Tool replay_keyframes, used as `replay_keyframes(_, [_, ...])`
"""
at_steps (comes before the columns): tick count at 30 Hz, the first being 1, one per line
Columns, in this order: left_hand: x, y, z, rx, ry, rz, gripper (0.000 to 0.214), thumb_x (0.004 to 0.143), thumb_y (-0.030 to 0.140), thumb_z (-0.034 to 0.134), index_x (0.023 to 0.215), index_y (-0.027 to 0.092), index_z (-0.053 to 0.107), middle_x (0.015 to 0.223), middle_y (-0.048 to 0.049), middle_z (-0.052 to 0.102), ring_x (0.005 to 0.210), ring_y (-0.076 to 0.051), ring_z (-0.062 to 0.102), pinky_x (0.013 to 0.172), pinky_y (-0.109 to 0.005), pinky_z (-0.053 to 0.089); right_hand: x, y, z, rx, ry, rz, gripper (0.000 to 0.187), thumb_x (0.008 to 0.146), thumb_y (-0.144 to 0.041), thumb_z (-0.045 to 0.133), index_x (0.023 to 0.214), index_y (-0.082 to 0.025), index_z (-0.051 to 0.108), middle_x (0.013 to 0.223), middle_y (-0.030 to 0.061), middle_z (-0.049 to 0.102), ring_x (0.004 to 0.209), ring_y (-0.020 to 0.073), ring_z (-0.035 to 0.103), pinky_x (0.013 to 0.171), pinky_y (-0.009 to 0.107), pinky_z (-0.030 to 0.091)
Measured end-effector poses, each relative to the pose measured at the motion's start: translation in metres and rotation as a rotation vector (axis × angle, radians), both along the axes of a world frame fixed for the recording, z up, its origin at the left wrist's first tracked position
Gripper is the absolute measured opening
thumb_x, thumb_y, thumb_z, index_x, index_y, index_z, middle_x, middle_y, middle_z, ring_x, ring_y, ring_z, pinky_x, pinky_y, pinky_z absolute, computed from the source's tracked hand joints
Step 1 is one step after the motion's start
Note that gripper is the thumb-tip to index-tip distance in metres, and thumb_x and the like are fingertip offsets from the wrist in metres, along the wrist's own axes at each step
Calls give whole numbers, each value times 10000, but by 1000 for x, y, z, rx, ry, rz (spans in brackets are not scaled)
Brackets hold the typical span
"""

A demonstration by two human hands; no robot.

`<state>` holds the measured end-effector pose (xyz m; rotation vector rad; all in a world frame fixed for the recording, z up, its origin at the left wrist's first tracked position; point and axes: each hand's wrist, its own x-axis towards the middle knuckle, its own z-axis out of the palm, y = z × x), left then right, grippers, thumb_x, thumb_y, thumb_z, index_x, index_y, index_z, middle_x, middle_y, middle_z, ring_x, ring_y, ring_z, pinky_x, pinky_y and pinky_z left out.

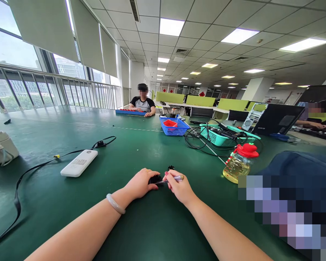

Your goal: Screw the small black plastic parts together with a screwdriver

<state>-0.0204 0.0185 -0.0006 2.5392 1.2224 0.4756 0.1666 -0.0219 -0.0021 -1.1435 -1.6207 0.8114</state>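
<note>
My left hand (142, 184), with a pale bangle on its wrist, grips a small black part (155, 179) against the green table (119, 232). Fingers cover much of that part, so its exact kind is hidden. In my right hand (180, 187) is a slim screwdriver (178, 178) with a pale purple handle and a gold-coloured end. Its thin metal shaft points left and reaches the black part; whether the tip sits in a screw is too small to tell. Just beyond my right fingers lies another small black piece (171, 168).
Left of my hands lie a white power bank (80, 163) and a black strap-like cable (17, 195). To the right are a red-capped bottle (237, 166), a teal basket (220, 138) of cables and a blue basket (176, 129). A person (142, 103) sits across the table.
</note>
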Motion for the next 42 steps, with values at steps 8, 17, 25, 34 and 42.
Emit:
replay_keyframes(8, [0, -2, 1, 0, -7, 18, 478, 794, 336, 680, 1253, 239, 584, 1155, -59, 666, 1077, -248, 573, 961, -365, 448, 7, 0, 5, 132, -32, -151, 427, 917, -499, 432, 639, -203, 568, 497, -36, 424, 497, 124, 411, 518, 250, 330])
replay_keyframes(17, [1, -7, -1, 103, -87, -35, 371, 850, 310, 591, 1214, 235, 586, 1159, -62, 635, 1068, -230, 570, 960, -379, 466, 1, 10, -11, -11, 11, -24, 406, 895, -547, 457, 710, -213, 597, 512, -42, 481, 441, 110, 438, 447, 228, 337])
replay_keyframes(25, [3, -9, 1, 209, -93, 51, 410, 930, 228, 409, 1325, 290, 500, 1206, -64, 573, 1072, -220, 530, 972, -382, 436, 21, 18, -2, 52, 498, -177, 421, 820, -598, 557, 696, -198, 596, 451, -68, 390, 396, 77, 323, 375, 206, 229])
replay_keyframes(34, [2, -9, 0, 213, 232, 321, 378, 929, 264, 362, 1162, 311, 656, 1064, -91, 612, 965, -253, 556, 896, -434, 372, 50, 38, -17, -93, 418, -429, 402, 697, -590, 681, 742, -192, 644, 556, -46, 502, 403, 78, 409, 376, 219, 290])
replay_keyframes(42, [3, -12, 4, 255, 145, 298, 413, 946, 301, 319, 1009, 218, 719, 961, -109, 678, 965, -275, 568, 932, -471, 376, 45, 34, -12, -122, 435, -427, 455, 735, -635, 620, 662, -186, 642, 480, -39, 468, 363, 85, 399, 336, 224, 287])
